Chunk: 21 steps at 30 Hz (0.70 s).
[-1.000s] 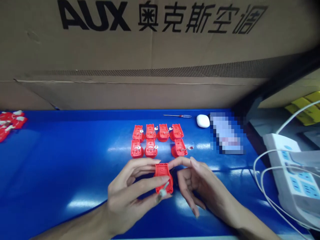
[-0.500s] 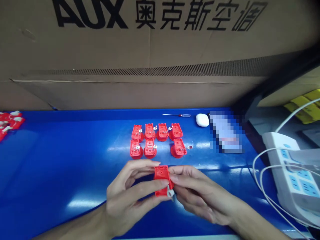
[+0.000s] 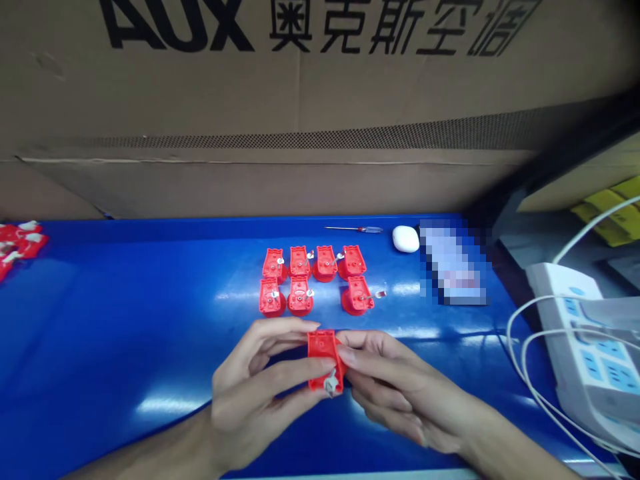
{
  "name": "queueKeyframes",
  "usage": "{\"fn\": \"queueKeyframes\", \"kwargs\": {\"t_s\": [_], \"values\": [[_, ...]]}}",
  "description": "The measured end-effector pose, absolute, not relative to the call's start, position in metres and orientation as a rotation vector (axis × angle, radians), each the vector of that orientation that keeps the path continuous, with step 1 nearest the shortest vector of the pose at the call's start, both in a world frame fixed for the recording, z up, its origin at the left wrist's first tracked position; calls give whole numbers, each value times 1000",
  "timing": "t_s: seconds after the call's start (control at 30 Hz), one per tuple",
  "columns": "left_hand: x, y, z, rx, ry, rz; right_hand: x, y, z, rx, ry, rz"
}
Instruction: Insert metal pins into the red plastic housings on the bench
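Observation:
Both my hands are low at the middle of the bench, holding a red plastic housing (image 3: 324, 353) between them. My left hand (image 3: 250, 393) grips its left side, and my right hand (image 3: 395, 387) presses its fingers against its right side. A small silver metal piece (image 3: 331, 383) sticks out at the housing's near end, partly hidden by my left fingertip. Just beyond my hands stand several similar red parts (image 3: 300, 295) in two rows, each with a small metal piece, and none touch my hands.
The blue workbench (image 3: 125, 313) holds a small screwdriver (image 3: 355, 229), a white oval case (image 3: 405, 239), a pixelated flat item (image 3: 453, 263) and a red pile (image 3: 20, 243) at far left. A white power strip (image 3: 585, 347) with cables sits right. A cardboard box (image 3: 300, 87) stands behind.
My right hand has closed from spread fingers onto the housing's right side. The housing has turned slightly in my hands. The whole scene has shifted slightly upward in view.

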State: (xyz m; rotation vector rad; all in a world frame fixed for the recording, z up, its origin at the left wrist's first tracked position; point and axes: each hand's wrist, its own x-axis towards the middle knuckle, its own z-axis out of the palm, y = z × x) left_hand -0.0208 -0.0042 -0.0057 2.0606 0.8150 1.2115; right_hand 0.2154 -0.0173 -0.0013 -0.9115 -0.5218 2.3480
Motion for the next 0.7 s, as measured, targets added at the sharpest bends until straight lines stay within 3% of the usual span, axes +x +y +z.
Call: {"fn": "queueKeyframes", "kwargs": {"t_s": [0.37, 0.7], "values": [[-20, -1, -3, 2092, 812, 1207, 214, -17, -6, -847, -530, 2332], [-22, 2, 0, 2188, 864, 1291, 210, -22, -4, -946, -751, 2108]]}}
